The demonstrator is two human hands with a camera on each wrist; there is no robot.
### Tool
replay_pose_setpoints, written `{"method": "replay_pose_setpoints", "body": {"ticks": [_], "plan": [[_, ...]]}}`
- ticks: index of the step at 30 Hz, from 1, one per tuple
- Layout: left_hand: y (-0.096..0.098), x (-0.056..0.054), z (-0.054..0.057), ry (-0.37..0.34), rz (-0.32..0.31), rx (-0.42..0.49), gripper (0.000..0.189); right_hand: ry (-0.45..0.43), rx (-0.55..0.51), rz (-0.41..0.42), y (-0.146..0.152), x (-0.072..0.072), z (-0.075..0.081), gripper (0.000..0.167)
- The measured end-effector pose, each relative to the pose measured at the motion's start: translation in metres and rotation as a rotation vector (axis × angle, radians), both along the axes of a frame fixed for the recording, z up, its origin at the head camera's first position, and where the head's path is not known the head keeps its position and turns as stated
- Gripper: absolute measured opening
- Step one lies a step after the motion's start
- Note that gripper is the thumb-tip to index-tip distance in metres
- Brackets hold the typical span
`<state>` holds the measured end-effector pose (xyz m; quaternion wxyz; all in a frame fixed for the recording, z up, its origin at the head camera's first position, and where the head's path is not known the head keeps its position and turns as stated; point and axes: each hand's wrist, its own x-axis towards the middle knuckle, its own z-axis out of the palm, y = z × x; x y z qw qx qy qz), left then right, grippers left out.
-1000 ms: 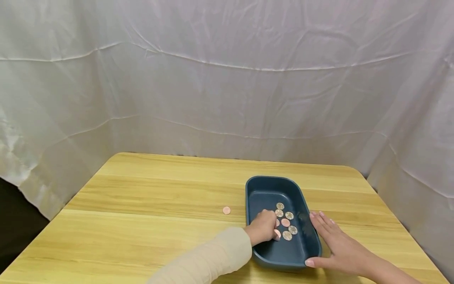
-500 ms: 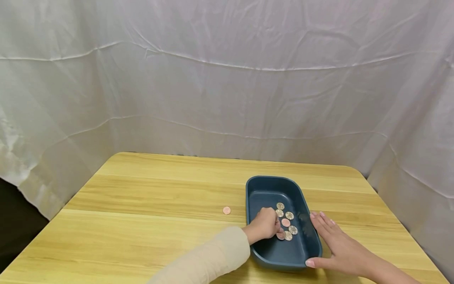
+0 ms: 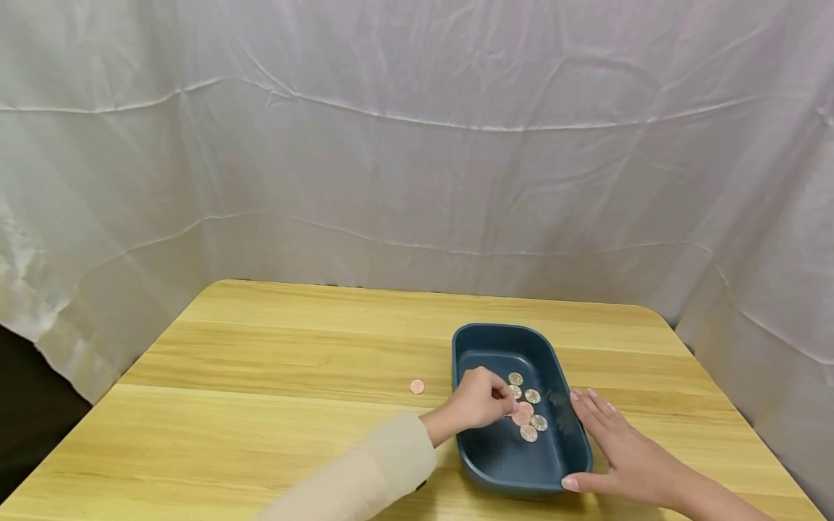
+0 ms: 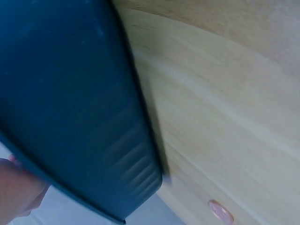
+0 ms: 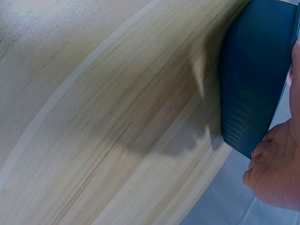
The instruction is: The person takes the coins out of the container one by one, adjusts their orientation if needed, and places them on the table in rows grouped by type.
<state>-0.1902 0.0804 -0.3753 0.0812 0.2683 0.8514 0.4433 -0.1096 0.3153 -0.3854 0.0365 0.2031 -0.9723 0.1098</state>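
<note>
A dark blue rectangular tray [image 3: 515,467] sits on the table, several copper and brass-coloured coins [image 3: 529,433] lying in its middle. My left hand [image 3: 478,398] reaches over the tray's left rim, its thumb and fingertips pinching a copper coin [image 3: 523,414] above the others. The hand hides part of the tray floor. My right hand [image 3: 625,456] lies against the tray's right side, fingers straight along the rim and thumb at the near corner. Both wrist views show the tray's outer wall [image 4: 89,108], with fingers [image 5: 269,159] at its rim in the right one.
One copper coin [image 3: 417,386] lies on the wooden table [image 3: 260,405], left of the tray. A pale draped cloth [image 3: 417,166] stands behind the table and along its sides.
My left hand has lifted a copper coin from the near part of the group, then moved slightly up and left. The right hand and tray have stayed in place.
</note>
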Motion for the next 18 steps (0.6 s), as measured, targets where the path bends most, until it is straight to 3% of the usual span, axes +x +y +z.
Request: {"method": "replay_pose_setpoints", "body": {"ticks": [5, 12, 18], "plan": [[-0.011, 0.001, 0.006, 0.002, 0.017, 0.091, 0.011, 0.015, 0.0, 0.009, 0.0, 0.0, 0.0, 0.101], [-0.031, 0.003, 0.015, -0.07, 0.062, 0.181, 0.008, -0.009, 0.003, -0.02, -0.001, 0.0, 0.0, 0.102], [-0.052, 0.0, 0.011, -0.12, 0.097, 0.248, 0.009, -0.034, -0.003, -0.037, -0.003, 0.0, 0.001, 0.102]]}}
